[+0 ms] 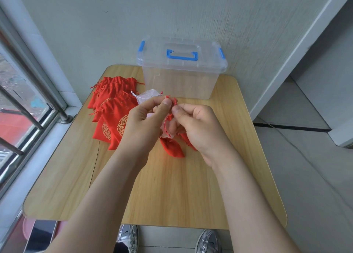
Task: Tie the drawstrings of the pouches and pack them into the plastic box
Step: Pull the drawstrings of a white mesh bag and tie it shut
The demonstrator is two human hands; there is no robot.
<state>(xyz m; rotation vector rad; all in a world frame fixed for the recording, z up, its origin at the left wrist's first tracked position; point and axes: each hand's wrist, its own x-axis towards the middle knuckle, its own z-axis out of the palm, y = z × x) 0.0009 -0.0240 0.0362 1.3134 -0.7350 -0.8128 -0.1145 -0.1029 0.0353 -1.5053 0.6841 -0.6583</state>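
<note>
Head: lidded plastic box [179, 80]; left hand [141, 122], right hand [198, 126] pinch pouch [172, 147] drawstrings [172, 100].

Small red pouch [172, 147] hangs mid-frame, its red drawstring [172, 100] pinched up top btw left hand [141, 122] & right hand [198, 126]; to its left, overlapping pile of flat red pouches [114, 117] w/ round gold print; behind, clear plastic box [177, 80], lid on, blue handle & clips.

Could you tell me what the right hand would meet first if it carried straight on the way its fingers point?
Probably the left hand: the right hand points leftward at it, both pinching the red drawstring between them.
</note>
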